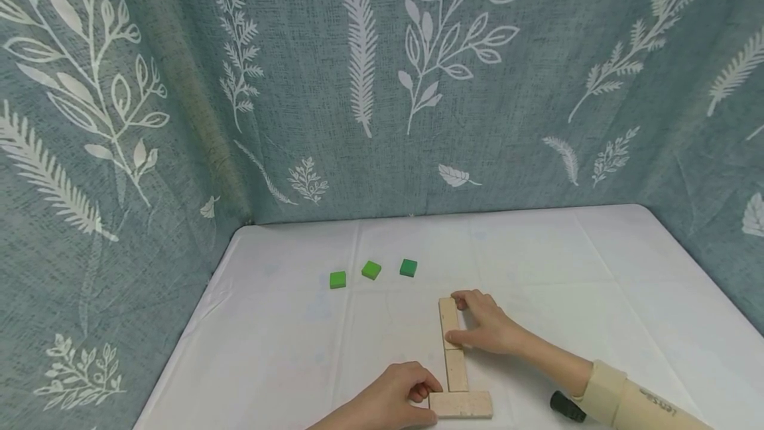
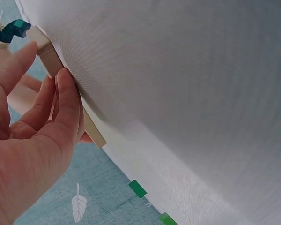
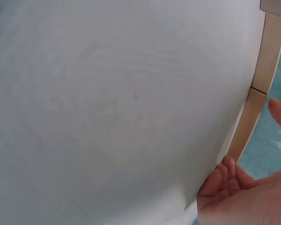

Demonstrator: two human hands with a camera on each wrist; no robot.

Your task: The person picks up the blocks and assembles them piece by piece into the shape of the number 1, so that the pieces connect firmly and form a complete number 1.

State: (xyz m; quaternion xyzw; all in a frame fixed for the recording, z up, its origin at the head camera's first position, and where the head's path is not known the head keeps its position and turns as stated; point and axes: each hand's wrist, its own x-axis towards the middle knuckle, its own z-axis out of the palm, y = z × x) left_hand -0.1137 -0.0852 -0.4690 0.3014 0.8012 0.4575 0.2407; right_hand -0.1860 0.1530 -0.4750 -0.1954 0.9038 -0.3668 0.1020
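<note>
Nearest to me, at the lower right, is the beige cuffed sleeve (image 1: 611,393) of my right arm, with a small black object (image 1: 566,406) (what it is, I cannot make out) just beside the cuff. To the left of these lies the crosswise block (image 1: 462,405), pale wood, set left to right on the white cloth (image 1: 268,324). My left hand (image 1: 402,390) pinches its left end, thumb at the near corner and curled fingers at the far one. The middle block (image 1: 456,370) meets the far long side of this piece near its midpoint and points away from me, the three wooden pieces together making an inverted T. End to end with it, a thin seam between, lies the far block (image 1: 449,317). My right hand (image 1: 492,327) arches over this last piece, bent fingers at its far end and thumb above it near the seam; I cannot tell whether the thumb presses, and so whether the hand grips. Beyond, to the left, three small green pieces sit well apart from the wood: a light green piece (image 1: 337,280), a second light one (image 1: 371,270), turned askew, and a dark green piece (image 1: 408,268). Behind everything hangs the blue-grey curtain (image 1: 298,85), printed with white leaves.
</note>
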